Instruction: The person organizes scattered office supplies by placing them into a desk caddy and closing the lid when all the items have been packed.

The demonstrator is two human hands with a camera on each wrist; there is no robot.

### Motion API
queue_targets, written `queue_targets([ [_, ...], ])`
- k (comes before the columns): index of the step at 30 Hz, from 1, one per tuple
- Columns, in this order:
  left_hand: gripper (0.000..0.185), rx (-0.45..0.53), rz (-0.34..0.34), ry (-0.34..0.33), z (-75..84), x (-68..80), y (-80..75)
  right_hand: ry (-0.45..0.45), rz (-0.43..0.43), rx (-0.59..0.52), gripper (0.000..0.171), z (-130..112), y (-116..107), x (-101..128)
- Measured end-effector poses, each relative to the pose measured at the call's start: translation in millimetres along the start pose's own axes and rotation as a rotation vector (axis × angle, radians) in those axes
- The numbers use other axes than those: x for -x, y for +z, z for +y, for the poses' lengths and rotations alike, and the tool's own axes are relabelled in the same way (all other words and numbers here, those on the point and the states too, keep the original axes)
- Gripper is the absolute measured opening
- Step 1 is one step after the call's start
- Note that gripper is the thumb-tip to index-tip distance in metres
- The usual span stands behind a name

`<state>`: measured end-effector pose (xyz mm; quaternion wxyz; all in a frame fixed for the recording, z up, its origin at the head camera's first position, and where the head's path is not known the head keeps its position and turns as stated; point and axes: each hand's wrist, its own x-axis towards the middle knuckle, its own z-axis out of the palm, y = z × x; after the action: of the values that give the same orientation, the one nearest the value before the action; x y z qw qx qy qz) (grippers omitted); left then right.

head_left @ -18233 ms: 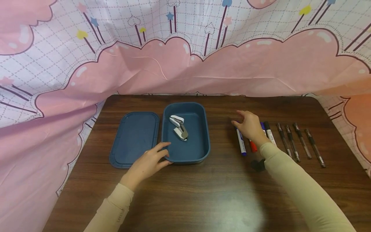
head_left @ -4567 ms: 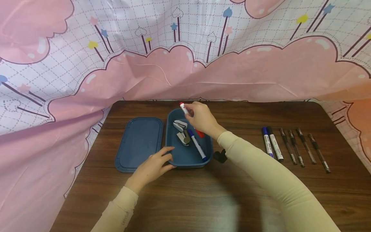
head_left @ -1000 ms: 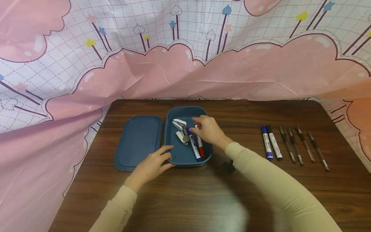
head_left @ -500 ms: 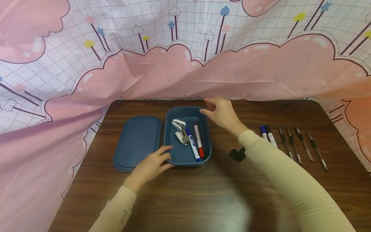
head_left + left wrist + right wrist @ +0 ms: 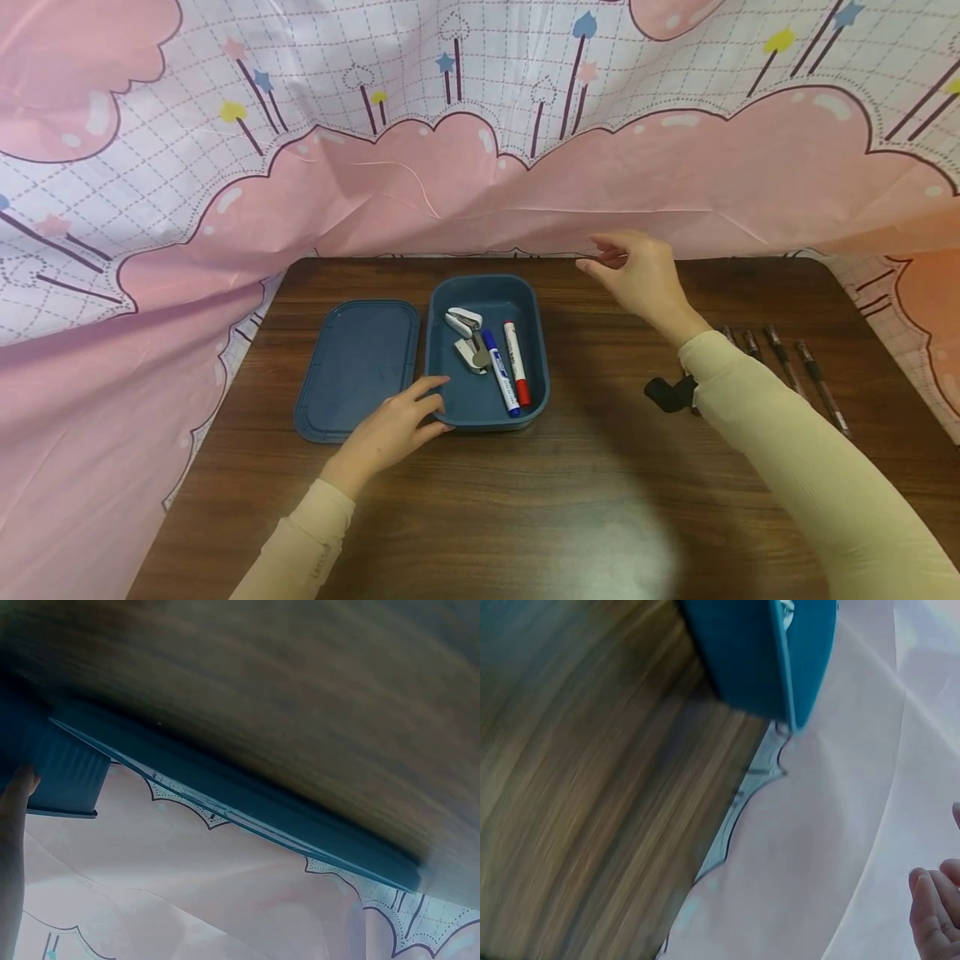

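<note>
A blue box (image 5: 467,400) stands on the table. Inside lie a white and grey stapler-like tool (image 5: 471,350), a blue-capped marker (image 5: 502,379) and a red-ended marker (image 5: 517,360), side by side. My left hand (image 5: 390,425) rests with spread, bent fingers at the box's near left corner; in the left wrist view a finger (image 5: 16,796) touches the box's outer wall. Right of the box, my right hand (image 5: 641,275) hangs in the air over the far table edge, fingers loosely curved, holding nothing. In the right wrist view its fingertips (image 5: 930,907) show at the lower right.
The box's flat blue lid (image 5: 360,367) lies left of it. Several clear pens (image 5: 821,387) lie at the right, partly behind the right sleeve (image 5: 795,450), which hides the other markers. A black device (image 5: 667,394) sits at the right wrist. A patterned curtain (image 5: 637,183) hangs behind the table.
My right hand has let go of the red-ended marker in the box, then risen and moved right. Earlier it brought the two markers over from the right. The left hand stays at the box.
</note>
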<state>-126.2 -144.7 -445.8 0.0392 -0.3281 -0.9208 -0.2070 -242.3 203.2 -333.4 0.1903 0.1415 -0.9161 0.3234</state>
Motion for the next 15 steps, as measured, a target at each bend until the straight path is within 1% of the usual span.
queue_targets([
  [4, 0.017, -0.002, -0.002, -0.001, -0.2, 0.6, -0.9, 0.049, 0.012, 0.01, 0.042, 10, -16, 4],
  [9, 0.018, -0.003, -0.012, -0.012, -1.1, 1.0, -1.3, 0.095, 0.015, 0.03, 0.044, 16, -31, 7],
  [15, 0.019, -0.001, -0.016, -0.006, -2.6, 1.2, 0.2, 0.099, 0.066, 0.02, 0.044, 26, -45, 12],
])
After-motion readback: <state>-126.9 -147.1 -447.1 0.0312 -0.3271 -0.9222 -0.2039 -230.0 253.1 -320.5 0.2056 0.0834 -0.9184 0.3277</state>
